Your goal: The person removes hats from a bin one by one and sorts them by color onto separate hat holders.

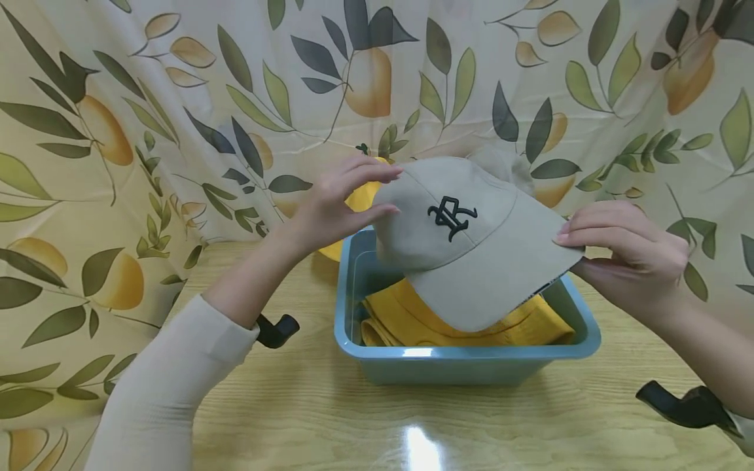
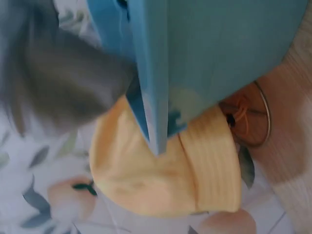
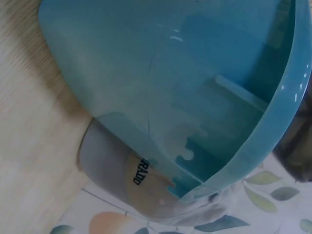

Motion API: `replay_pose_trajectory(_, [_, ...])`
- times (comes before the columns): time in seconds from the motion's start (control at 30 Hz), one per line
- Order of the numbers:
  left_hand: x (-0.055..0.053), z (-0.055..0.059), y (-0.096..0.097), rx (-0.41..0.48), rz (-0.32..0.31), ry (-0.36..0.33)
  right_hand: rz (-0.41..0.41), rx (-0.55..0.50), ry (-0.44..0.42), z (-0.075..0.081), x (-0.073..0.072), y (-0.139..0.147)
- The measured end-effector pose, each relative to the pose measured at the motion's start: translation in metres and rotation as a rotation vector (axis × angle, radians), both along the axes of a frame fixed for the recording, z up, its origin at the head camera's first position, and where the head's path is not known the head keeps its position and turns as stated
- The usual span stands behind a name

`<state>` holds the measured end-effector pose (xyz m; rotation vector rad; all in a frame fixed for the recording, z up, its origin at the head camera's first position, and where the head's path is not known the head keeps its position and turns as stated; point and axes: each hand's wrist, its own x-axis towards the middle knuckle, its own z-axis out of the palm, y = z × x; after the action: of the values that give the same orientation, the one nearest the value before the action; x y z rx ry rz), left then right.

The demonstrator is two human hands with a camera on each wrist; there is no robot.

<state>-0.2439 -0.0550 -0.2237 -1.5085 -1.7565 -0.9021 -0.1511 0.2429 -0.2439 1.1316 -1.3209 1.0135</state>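
A light grey baseball cap (image 1: 453, 235) with a black embroidered letter hangs tilted above the blue plastic basin (image 1: 465, 353). My right hand (image 1: 633, 252) pinches the edge of its brim between thumb and fingers. On the other side, my left hand (image 1: 338, 206) is at the crown, thumb and fingers spread apart at its edge. Whether they press on the cloth I cannot tell. Folded yellow cloth (image 1: 430, 320) lies in the basin below the brim. A blurred grey shape (image 2: 63, 78) fills the upper left of the left wrist view.
Behind the basin's left side is a yellow hat (image 2: 146, 165), with an orange cord (image 2: 241, 117) beside it. A grey and beige item with lettering (image 3: 126, 168) stands behind the basin's right side. Leaf-patterned cloth (image 1: 283, 78) hangs around the wooden table (image 1: 294, 405).
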Motion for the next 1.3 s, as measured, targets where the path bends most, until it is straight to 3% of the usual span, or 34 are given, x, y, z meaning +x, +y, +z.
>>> replay_pose_trajectory(0.17, [0.028, -0.005, 0.016, 0.215, -0.045, 0.017, -0.08, -0.057, -0.005, 0.0, -0.002, 0.002])
replay_pose_trajectory(0.27, [0.042, -0.008, 0.025, 0.279, -0.066, 0.005, -0.132, -0.11, -0.008, 0.003, -0.002, 0.0])
replay_pose_trajectory(0.37, [0.051, -0.011, 0.034, 0.243, -0.032, 0.043, -0.198, -0.168, -0.003, 0.008, -0.002, -0.004])
replay_pose_trajectory(0.53, [0.057, -0.012, 0.046, 0.108, 0.152, 0.196, -0.328, -0.233, 0.008, 0.014, -0.005, -0.005])
replay_pose_trajectory(0.7, [0.053, -0.006, 0.057, 0.072, 0.236, 0.266, -0.39, -0.215, 0.001, 0.017, -0.011, 0.001])
replay_pose_trajectory(0.87, [0.042, 0.006, 0.065, 0.062, 0.249, 0.221, -0.504, -0.198, -0.001, 0.025, -0.019, 0.005])
replay_pose_trajectory(1.07, [0.02, 0.022, 0.077, 0.064, 0.322, 0.212, -0.56, -0.223, 0.004, 0.04, -0.038, 0.005])
replay_pose_trajectory(1.3, [-0.009, 0.029, 0.094, 0.032, 0.492, 0.158, -0.63, -0.099, -0.026, 0.05, -0.071, 0.025])
